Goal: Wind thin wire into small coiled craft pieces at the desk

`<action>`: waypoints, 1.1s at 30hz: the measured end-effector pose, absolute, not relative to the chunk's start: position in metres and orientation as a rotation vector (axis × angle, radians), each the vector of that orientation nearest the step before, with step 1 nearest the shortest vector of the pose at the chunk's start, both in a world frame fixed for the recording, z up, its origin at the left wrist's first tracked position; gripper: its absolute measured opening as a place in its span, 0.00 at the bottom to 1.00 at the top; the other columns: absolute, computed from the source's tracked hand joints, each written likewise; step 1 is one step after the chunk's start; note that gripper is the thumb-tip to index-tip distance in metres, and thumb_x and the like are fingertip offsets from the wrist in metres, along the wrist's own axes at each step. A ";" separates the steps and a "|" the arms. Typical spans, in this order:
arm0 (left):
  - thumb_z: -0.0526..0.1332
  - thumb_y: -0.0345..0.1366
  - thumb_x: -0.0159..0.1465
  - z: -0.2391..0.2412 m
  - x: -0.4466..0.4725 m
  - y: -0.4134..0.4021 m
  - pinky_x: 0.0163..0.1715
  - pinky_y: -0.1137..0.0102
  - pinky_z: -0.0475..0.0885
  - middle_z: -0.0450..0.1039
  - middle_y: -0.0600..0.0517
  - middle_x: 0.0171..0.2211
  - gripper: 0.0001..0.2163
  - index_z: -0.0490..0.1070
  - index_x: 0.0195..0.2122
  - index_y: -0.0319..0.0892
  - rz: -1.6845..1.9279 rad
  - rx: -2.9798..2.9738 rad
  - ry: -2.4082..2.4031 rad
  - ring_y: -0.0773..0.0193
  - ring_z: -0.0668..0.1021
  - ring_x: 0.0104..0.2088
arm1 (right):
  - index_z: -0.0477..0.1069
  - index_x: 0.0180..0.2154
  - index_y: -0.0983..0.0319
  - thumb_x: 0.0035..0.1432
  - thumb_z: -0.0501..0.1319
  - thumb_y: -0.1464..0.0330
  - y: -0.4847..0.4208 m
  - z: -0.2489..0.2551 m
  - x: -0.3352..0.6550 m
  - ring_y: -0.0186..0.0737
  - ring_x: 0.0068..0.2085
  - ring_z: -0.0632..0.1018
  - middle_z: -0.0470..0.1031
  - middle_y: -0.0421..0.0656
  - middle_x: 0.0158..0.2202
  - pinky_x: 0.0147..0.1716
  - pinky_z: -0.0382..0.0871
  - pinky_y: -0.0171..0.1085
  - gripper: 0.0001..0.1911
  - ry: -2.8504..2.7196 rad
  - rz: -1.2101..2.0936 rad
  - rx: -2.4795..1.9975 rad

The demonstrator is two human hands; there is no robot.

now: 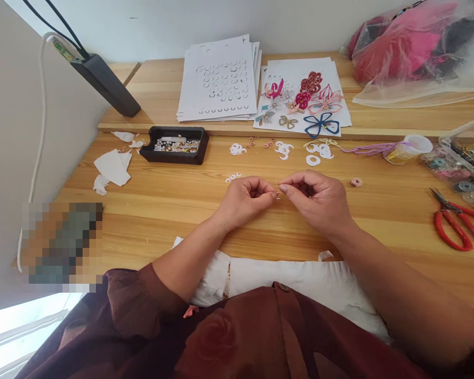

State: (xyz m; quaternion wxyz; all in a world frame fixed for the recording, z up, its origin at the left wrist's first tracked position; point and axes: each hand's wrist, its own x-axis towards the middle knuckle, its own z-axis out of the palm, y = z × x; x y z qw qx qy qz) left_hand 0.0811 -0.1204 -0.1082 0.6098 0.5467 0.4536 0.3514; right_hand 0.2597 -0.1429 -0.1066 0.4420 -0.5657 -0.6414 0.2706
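Nearest the body, a white cloth (335, 276) is seen below the table edge. Above the wooden tabletop (174, 202), the left hand (243, 202) and the right hand (319, 202) are brought almost together. By the left thumb and forefinger, pressed tip to tip, a tiny piece (278, 196) is pinched; it is located between the two hands and is too small to be identified. The right thumb and forefinger are likewise drawn together at the tips just beside it; whether a strand is gripped there cannot be told.

To the right, red-handled scissors (453, 239) are laid with their tips pointed away. A pink thread spool (356, 182) is placed near the right hand, and small white crescents (228, 180) are scattered just beyond the left.

Farther off, beads (177, 145) are held in a black tray (174, 157), and larger white crescents (283, 150) are grouped in piles. On the raised ledge behind, printed sheets (217, 102) are stacked beside flower ornaments (311, 82), and a translucent plastic bag (403, 63) is set at the right.
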 end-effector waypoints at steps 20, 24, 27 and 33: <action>0.73 0.44 0.53 -0.110 0.083 -0.118 0.21 0.76 0.58 0.70 0.56 0.23 0.15 0.73 0.29 0.37 0.926 1.007 0.944 0.75 0.66 0.20 | 0.80 0.32 0.61 0.52 0.71 0.64 -0.135 -0.108 0.262 0.30 0.21 0.71 0.75 0.38 0.21 0.21 0.64 0.32 0.08 -1.302 1.136 -1.372; 0.74 0.44 0.51 -0.112 0.084 -0.116 0.20 0.76 0.59 0.71 0.55 0.24 0.16 0.72 0.28 0.37 0.996 0.915 0.956 0.76 0.66 0.20 | 0.80 0.32 0.61 0.52 0.71 0.64 -0.138 -0.108 0.258 0.32 0.22 0.74 0.78 0.40 0.23 0.23 0.68 0.33 0.07 -1.333 1.113 -1.370; 0.74 0.43 0.51 -0.113 0.084 -0.116 0.20 0.76 0.59 0.71 0.55 0.23 0.16 0.72 0.28 0.37 1.036 0.903 0.965 0.76 0.67 0.20 | 0.80 0.32 0.61 0.52 0.70 0.65 -0.140 -0.108 0.255 0.33 0.22 0.75 0.79 0.40 0.23 0.23 0.70 0.34 0.06 -1.371 1.048 -1.384; 0.74 0.43 0.51 -0.114 0.084 -0.115 0.20 0.76 0.59 0.70 0.55 0.23 0.16 0.72 0.28 0.37 1.058 0.901 1.001 0.75 0.66 0.19 | 0.81 0.33 0.60 0.55 0.68 0.65 -0.147 -0.109 0.251 0.37 0.26 0.80 0.82 0.42 0.29 0.28 0.75 0.37 0.05 -1.452 0.818 -1.428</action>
